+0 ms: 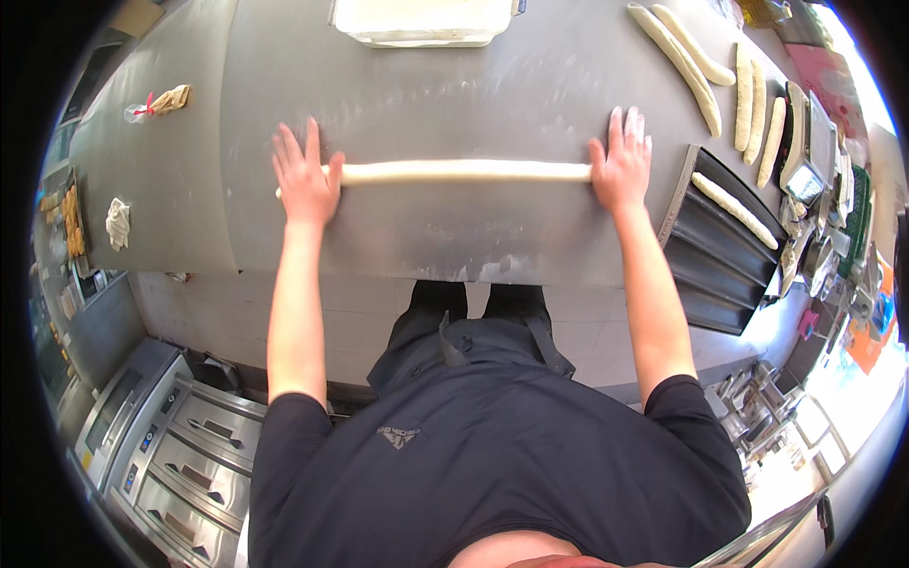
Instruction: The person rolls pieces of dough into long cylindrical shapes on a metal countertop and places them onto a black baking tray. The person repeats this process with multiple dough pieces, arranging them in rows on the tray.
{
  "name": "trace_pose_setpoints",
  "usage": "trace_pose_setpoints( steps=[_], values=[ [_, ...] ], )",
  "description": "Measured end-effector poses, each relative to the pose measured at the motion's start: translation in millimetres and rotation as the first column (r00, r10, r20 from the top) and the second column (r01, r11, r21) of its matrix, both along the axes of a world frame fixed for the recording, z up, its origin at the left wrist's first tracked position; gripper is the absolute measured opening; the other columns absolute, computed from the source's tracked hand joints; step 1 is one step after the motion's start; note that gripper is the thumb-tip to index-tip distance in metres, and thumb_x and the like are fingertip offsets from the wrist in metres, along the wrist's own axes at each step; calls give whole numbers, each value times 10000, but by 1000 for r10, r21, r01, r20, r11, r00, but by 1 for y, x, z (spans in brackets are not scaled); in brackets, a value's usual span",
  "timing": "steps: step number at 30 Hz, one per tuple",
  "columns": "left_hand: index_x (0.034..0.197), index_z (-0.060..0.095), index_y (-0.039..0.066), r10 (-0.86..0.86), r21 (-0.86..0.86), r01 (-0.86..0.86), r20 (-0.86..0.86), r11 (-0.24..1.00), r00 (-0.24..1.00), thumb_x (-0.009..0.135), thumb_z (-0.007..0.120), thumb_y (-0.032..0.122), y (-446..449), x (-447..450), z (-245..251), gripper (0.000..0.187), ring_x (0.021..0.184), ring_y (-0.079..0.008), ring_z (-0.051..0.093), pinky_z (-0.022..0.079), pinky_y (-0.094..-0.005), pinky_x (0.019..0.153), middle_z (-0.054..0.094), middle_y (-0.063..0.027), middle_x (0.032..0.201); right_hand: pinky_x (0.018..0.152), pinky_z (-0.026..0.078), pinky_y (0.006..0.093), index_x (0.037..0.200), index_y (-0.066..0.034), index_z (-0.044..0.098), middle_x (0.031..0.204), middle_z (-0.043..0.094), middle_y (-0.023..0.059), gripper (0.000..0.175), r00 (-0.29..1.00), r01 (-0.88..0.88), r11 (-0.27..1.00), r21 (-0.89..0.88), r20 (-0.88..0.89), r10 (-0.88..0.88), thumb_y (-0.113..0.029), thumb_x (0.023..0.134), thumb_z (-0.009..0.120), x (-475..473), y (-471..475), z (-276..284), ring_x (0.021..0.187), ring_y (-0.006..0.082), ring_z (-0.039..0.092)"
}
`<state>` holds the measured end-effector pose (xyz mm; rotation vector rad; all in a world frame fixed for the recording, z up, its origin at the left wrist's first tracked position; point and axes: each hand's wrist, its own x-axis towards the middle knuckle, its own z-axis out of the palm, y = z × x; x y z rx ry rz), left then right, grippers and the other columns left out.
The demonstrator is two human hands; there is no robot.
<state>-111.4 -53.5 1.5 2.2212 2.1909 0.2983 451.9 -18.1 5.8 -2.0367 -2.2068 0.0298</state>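
Note:
A long, smooth rope of pale dough [461,171] lies crosswise on the metal worktable [454,234] before me. My left hand [307,177] rests palm down over its left end, the fingers spread and pointing away from me. A short tip of dough shows beyond that hand's outer side. Over the opposite end lies my right hand [622,167], also palm down, with the thumb out to the side and white flour on the fingertips. Neither hand's fingers wrap around the dough. The right end of the rope is hidden under my right hand.
Several dough sticks [743,99] lie at the right, beside a scale [809,149]. A black fluted baking tray [717,263] bears one dough stick [735,210]. A white tub [426,28] stands ahead. At the left are a crumpled cloth [118,224] and a tied bag [167,101].

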Motion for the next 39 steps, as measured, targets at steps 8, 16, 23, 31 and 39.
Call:
trace_pose_setpoints(
  steps=[8,16,23,31,39],
  values=[
    [1800,404,130,24,-14,-24,49,1000,998,1177,571,518,-16,-18,-6,752,1719,-485,309,267,-655,1375,336,-283,1853,1377,266,613,1783,-71,419,1850,345,284,714,998,-15,1000,20,-53,16,-469,1192,462,10,-26,-4,1714,472,333],
    [1829,310,84,-24,-146,34,69,989,997,1115,663,451,-179,2,12,877,1757,-480,222,218,-672,1390,231,-257,1903,1393,227,610,1766,54,371,1846,337,306,798,998,-19,994,-112,-60,12,-427,1148,529,5,-176,12,1730,492,287],
    [1830,314,108,-11,-134,18,53,991,999,1133,601,585,-153,0,12,891,1757,-476,219,199,-687,1387,208,-251,1910,1383,227,641,1775,19,379,1849,341,292,786,998,20,997,-79,-57,-24,-501,1189,438,6,-144,5,1730,486,296],
    [1812,382,153,19,-20,-18,70,1000,997,1174,509,635,-59,-17,-4,810,1739,-466,277,205,-715,1372,278,-256,1886,1378,226,647,1785,-72,417,1854,358,261,727,993,115,993,34,-36,-113,-531,1223,389,12,-63,-11,1722,452,326],
    [1815,369,145,130,-49,-126,100,991,986,1214,439,608,-69,-38,-9,762,1740,-458,279,192,-685,1389,287,-267,1878,1383,211,642,1766,-49,442,1852,366,248,689,961,234,972,35,-157,-226,-477,1226,419,16,-64,-16,1731,439,307]
  ],
)
